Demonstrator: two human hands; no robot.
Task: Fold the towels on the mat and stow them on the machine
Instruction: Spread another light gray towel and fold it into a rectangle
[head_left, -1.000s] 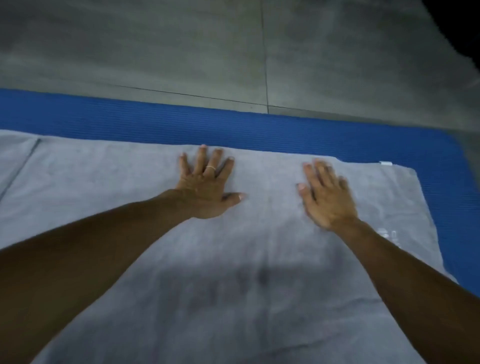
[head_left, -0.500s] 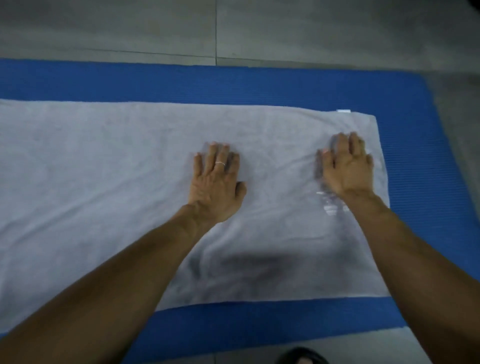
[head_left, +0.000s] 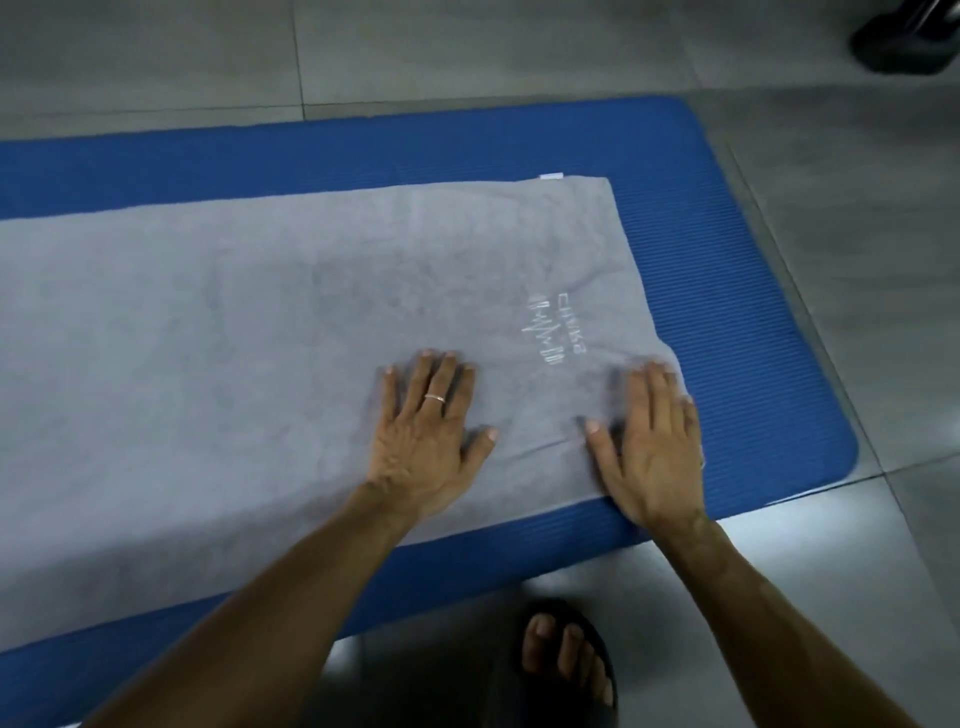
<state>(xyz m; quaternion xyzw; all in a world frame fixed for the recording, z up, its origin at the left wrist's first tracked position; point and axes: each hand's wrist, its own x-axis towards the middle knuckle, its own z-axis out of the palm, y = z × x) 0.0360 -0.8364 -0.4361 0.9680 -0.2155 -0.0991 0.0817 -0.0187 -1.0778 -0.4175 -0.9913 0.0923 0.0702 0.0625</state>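
Both flat: left hand (head_left: 423, 441), right hand (head_left: 652, 449), on soft grey towel (head_left: 260, 338), ribbed blue mat (head_left: 727, 312)

Both hands lie flat on the grey towel (head_left: 260, 322) near its right end, the left hand (head_left: 426, 441) and right hand (head_left: 649, 447) apart with a bare strip of cloth between them. The towel's long left stretch lies open and flat. The blue mat (head_left: 727, 312) shows as a free band beyond the towel's far edge and past its right end. A sandalled foot (head_left: 563, 660) stands on the floor tiles just beside the mat's near edge. A dark object (head_left: 904, 41) sits on the floor far right, well apart.
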